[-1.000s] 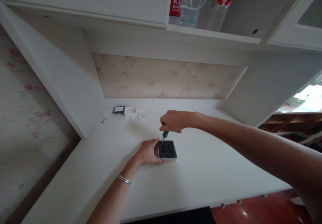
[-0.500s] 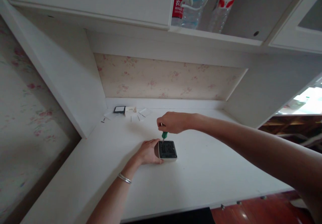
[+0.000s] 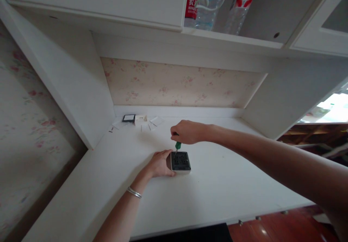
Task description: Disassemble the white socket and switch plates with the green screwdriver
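Note:
A small square box (image 3: pixel 181 162), white at the sides and dark on top, lies on the white desk (image 3: pixel 223 187). My left hand (image 3: pixel 159 165) grips its left side, fingers curled round it. My right hand (image 3: pixel 187 132) is closed around a green-handled screwdriver (image 3: pixel 177 146) held upright, with the tip set down into the dark top near the box's far left corner. A silver bangle (image 3: pixel 134 193) circles my left wrist.
Small white parts and a dark-framed square piece (image 3: pixel 128 118) lie at the desk's back left corner. Water bottles (image 3: pixel 214 3) stand on the shelf above. White side panels close the desk on both sides. Wooden floor shows past the front right edge.
My right hand has shifted slightly on the screwdriver handle, as if turning it. The box and my left hand stay where they were.

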The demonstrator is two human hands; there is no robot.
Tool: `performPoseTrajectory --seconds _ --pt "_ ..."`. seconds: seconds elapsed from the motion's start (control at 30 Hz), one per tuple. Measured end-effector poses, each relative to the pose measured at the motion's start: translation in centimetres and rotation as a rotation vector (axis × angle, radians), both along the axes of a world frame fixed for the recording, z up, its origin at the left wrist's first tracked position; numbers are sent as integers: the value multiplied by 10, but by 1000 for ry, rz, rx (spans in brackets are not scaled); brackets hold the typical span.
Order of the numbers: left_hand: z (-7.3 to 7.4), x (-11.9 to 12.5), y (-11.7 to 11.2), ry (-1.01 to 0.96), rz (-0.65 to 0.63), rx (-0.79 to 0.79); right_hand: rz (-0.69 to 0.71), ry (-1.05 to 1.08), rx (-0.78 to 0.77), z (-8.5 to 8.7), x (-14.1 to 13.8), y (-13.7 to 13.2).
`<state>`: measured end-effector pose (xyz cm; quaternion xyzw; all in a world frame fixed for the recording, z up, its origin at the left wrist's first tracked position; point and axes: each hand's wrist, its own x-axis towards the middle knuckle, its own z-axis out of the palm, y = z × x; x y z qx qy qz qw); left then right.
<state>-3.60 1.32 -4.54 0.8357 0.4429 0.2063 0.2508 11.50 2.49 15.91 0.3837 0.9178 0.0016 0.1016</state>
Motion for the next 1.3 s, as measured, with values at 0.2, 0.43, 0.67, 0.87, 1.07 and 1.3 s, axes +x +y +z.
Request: performPoseTrajectory --seconds 0.2,0.43,0.67,0.87,1.07,1.3 --pt "0 1 0 7 -1 17 207 72 -102 1 4 -1" --pt "-5 -1 2 7 -13 33 -23 97 25 -5 4 1" --pt "-1 1 1 3 -10 19 239 164 -145 -2 8 0" --pt "2 1 -1 26 -1 1 -117 69 -28 1 2 0" --pt "3 1 0 20 -15 3 94 60 -61 3 4 1" --pt "-1 2 1 46 -8 15 112 61 -66 2 2 -2"
